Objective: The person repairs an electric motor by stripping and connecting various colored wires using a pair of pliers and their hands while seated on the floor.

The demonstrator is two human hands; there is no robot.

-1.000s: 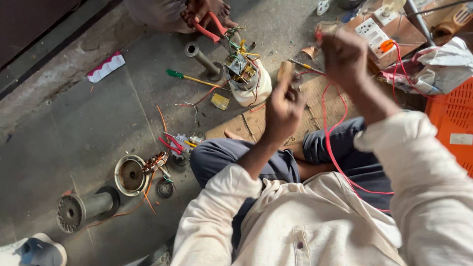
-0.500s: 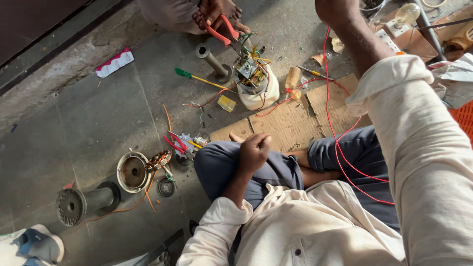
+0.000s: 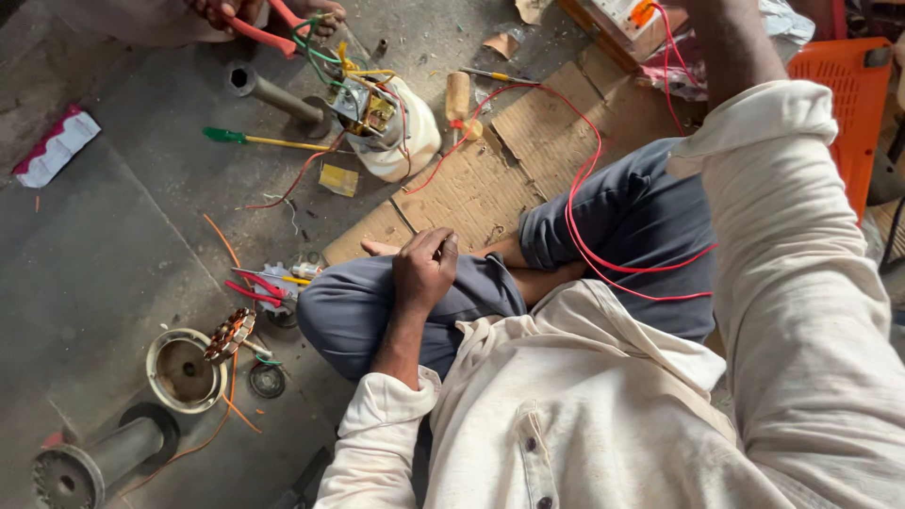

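The left hand (image 3: 424, 269) rests loosely curled on the near knee, holding nothing. The right arm (image 3: 726, 57) stretches far and up past the top edge of the view, so its hand is out of sight and its grip cannot be told. A red wire (image 3: 589, 236) loops from that far side down across the lap and back up toward the orange-and-white meter (image 3: 627, 14). The white motor unit (image 3: 391, 127) lies on the floor far-left of the left hand, the nearer one, beyond the cardboard sheet (image 3: 481, 184); another person's hands (image 3: 269, 9) with red pliers (image 3: 259, 28) work at its far side.
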